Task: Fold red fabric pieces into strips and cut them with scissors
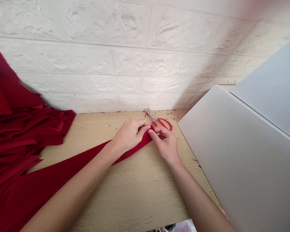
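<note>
The long, narrow strip of dark red fabric [60,177] runs from the grip of the left hand [128,133] and right hand [168,145] toward the near left, under the left forearm. Just beyond the grip, on the pale wooden tabletop [145,190], lie metal scissors with red looped handles [155,119]. Farther behind stands the white brick-patterned wall [130,61]. A layered heap of red fabric [21,129] lies well left of the grip; a large, flat grey panel [239,154] stands to its right. Small red snippets [199,166] lie beyond the grip, near the wall, and right of it, beside the panel.
</note>
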